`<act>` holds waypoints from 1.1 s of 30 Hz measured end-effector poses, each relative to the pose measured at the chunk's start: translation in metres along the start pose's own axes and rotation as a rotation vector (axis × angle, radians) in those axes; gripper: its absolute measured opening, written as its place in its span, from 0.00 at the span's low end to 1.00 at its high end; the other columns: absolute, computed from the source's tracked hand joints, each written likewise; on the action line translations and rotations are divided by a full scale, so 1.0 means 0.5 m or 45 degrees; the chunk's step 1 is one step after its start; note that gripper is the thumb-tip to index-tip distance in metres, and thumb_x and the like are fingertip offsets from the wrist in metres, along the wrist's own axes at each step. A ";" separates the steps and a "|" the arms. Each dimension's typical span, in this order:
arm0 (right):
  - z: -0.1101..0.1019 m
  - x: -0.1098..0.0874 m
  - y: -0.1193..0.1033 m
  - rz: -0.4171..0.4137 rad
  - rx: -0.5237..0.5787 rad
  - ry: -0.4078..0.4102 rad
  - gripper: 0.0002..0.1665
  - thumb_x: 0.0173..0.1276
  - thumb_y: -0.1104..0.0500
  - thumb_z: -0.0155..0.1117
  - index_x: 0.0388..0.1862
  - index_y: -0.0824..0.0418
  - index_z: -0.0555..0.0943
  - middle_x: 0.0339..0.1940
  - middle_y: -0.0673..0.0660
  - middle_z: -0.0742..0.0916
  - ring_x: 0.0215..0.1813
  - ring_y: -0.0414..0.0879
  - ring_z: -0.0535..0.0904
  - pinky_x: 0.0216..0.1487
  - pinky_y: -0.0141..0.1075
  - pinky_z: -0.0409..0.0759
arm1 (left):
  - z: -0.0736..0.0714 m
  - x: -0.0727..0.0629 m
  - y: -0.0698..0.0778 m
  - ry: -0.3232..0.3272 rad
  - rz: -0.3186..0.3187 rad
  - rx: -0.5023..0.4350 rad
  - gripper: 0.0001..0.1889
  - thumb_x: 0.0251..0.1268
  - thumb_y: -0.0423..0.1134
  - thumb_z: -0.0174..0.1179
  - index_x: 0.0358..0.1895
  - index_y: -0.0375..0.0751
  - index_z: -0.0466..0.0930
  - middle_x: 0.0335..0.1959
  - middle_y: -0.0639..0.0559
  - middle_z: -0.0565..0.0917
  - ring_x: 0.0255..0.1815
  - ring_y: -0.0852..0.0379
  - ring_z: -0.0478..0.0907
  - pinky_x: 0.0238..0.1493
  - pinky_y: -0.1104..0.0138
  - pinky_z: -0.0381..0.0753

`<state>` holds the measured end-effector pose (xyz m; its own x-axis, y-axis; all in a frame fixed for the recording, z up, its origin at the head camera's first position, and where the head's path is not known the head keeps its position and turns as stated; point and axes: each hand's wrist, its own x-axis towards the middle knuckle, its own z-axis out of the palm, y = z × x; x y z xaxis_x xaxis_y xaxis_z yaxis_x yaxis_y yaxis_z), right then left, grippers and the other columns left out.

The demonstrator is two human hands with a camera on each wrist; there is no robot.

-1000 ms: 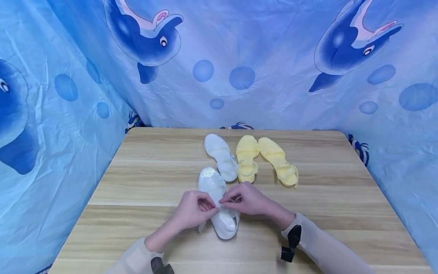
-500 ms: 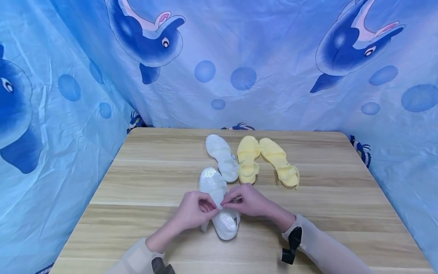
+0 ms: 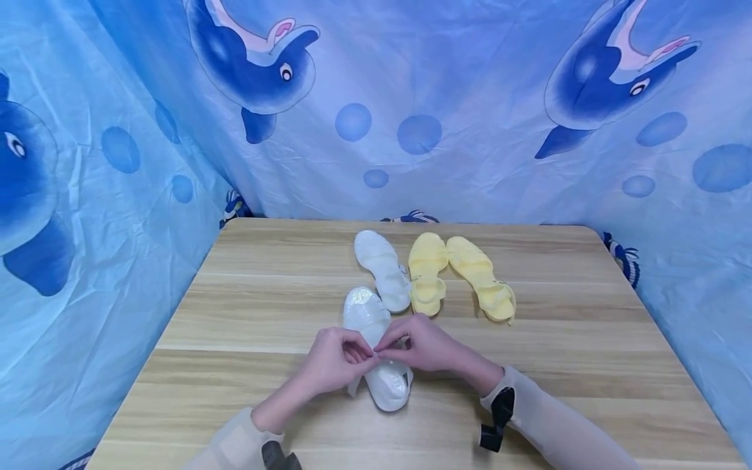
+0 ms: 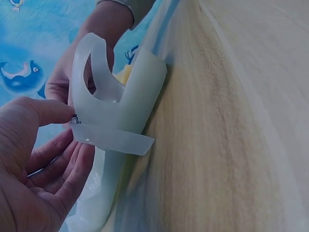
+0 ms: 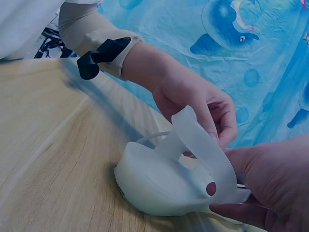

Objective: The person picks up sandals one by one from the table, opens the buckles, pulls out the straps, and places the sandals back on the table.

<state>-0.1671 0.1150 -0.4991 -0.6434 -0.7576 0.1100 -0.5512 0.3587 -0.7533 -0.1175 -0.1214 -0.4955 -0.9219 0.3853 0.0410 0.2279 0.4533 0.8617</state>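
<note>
A glossy white sandal (image 3: 392, 388) lies toe away from me near the middle of the table. Over its ankle part, my left hand (image 3: 336, 359) pinches the strap between thumb and fingers. My right hand (image 3: 425, 343) pinches the strap from the other side, its fingertips meeting those of the left. A small metal buckle (image 4: 75, 119) shows at the left thumb tip in the left wrist view. Seen from the right wrist, the milky, translucent heel cup (image 5: 145, 179) stands close to the right fingers (image 5: 241, 212), which partly hide the strap.
A second white sandal (image 3: 376, 258) lies just beyond the first. To its right are two yellow sandals (image 3: 427, 254), toes close together and heels spread. The wooden table (image 3: 247, 294) ends at a blue dolphin-print curtain (image 3: 470, 176) behind and at both sides.
My right fingertips have shifted slightly left, up against the left fingertips over the strap. The left hand keeps its pinch, and the other sandals stay in place.
</note>
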 end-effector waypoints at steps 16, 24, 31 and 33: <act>0.003 -0.002 0.005 0.010 0.028 0.074 0.06 0.70 0.53 0.77 0.45 0.44 0.93 0.42 0.38 0.93 0.39 0.30 0.84 0.40 0.28 0.85 | -0.005 -0.001 -0.002 0.006 -0.002 0.001 0.07 0.59 0.36 0.78 0.29 0.45 0.89 0.26 0.53 0.90 0.24 0.67 0.84 0.30 0.71 0.88; 0.004 -0.007 0.009 -0.016 0.066 0.095 0.05 0.68 0.58 0.78 0.41 0.49 0.94 0.38 0.42 0.94 0.40 0.30 0.84 0.39 0.28 0.84 | -0.006 -0.004 -0.003 0.013 -0.022 0.002 0.07 0.59 0.37 0.79 0.29 0.46 0.88 0.25 0.54 0.89 0.24 0.67 0.84 0.30 0.71 0.88; 0.001 -0.008 0.011 0.000 0.091 0.101 0.07 0.68 0.57 0.78 0.44 0.49 0.94 0.41 0.43 0.94 0.38 0.31 0.85 0.36 0.29 0.84 | -0.005 -0.002 -0.003 0.011 -0.023 0.003 0.07 0.58 0.36 0.78 0.29 0.45 0.88 0.26 0.54 0.89 0.24 0.67 0.84 0.30 0.71 0.88; -0.002 -0.005 0.009 0.012 0.092 0.085 0.07 0.69 0.55 0.78 0.45 0.47 0.94 0.41 0.42 0.94 0.39 0.30 0.85 0.36 0.29 0.84 | -0.004 -0.001 -0.003 0.013 -0.008 0.005 0.07 0.58 0.36 0.78 0.29 0.44 0.88 0.26 0.54 0.90 0.24 0.67 0.84 0.30 0.71 0.88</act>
<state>-0.1684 0.1190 -0.5023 -0.6834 -0.7157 0.1439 -0.5070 0.3235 -0.7989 -0.1180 -0.1238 -0.4959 -0.9263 0.3746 0.0409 0.2236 0.4590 0.8598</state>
